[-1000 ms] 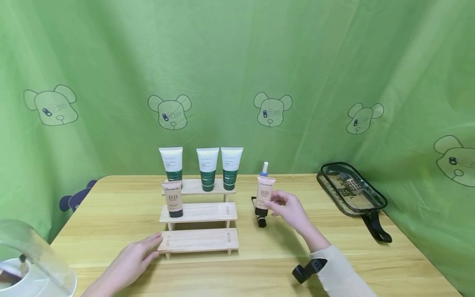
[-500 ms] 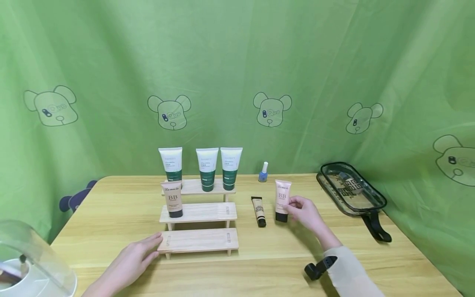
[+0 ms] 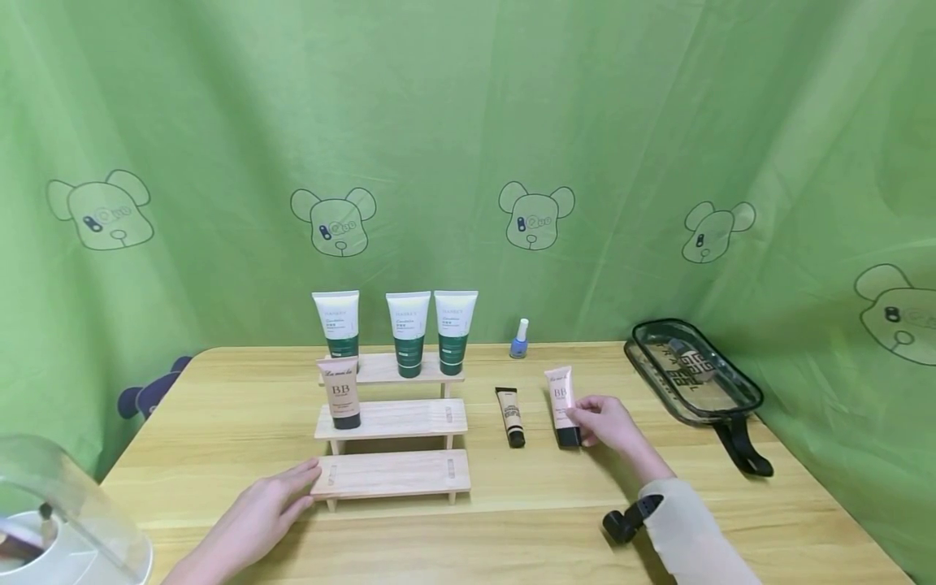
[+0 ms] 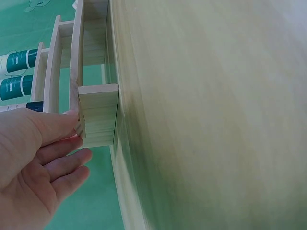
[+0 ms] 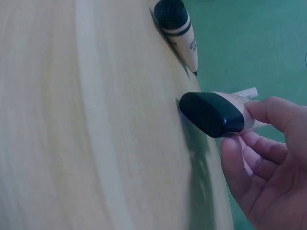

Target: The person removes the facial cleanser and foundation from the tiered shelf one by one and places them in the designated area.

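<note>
My right hand (image 3: 604, 419) pinches a pink BB cream tube (image 3: 559, 390) with a black cap by its right side. The tube leans back, cap end toward me, low over the table; in the right wrist view its black cap (image 5: 211, 114) is close to the wood. My left hand (image 3: 269, 505) holds the left end of the lowest tier of a wooden stepped stand (image 3: 391, 473), thumb and fingers at its corner (image 4: 80, 125). On the middle tier another pink BB cream tube (image 3: 340, 392) stands upright. Several white-and-green tubes (image 3: 409, 333) stand on the top tier.
A small beige tube (image 3: 510, 414) with a black cap lies between stand and right hand. Behind it stands a blue nail polish bottle (image 3: 519, 340). A clear black-edged pouch (image 3: 695, 372) lies at the right. A clear-domed container (image 3: 73, 520) is at the near left.
My right hand has moved the BB cream tube rightward, away from above the beige tube, then lowered it and tilted it back. The left hand stays at the stand.
</note>
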The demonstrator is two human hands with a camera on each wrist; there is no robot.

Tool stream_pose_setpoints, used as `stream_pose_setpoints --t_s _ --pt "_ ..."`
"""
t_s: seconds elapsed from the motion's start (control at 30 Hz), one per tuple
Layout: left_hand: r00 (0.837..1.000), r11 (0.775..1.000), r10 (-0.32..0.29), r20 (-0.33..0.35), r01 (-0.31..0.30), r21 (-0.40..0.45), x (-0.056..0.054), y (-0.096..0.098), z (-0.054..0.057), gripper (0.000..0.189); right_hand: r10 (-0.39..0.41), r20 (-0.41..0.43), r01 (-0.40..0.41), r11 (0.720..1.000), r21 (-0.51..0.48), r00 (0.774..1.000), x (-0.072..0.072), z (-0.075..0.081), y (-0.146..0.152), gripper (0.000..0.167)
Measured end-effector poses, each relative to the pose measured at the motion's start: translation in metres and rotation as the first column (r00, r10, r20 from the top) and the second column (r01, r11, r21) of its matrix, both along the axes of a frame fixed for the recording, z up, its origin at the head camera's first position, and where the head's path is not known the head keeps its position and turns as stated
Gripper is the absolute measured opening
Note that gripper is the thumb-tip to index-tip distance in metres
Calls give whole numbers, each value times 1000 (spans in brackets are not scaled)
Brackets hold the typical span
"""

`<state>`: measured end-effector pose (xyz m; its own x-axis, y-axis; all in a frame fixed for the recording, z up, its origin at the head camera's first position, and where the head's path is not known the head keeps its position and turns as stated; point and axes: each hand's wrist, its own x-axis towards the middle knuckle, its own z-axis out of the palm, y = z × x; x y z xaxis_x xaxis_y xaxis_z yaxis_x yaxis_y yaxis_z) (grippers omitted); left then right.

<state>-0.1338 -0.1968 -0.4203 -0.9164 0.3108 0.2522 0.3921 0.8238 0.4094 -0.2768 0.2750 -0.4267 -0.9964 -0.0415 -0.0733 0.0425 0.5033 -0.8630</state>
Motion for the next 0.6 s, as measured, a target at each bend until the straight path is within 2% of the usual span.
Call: stream_pose_setpoints --t_s 0.37,0.6 --pt "999 1000 6 42 -6 -6 -1 0 3 38 -11 92 14 999 -30 996 -5 -2 2 34" --pt "999 1000 6 43 -5 -15 -1 0 3 38 -10 120 13 1000 -18 993 -8 -4 4 35"
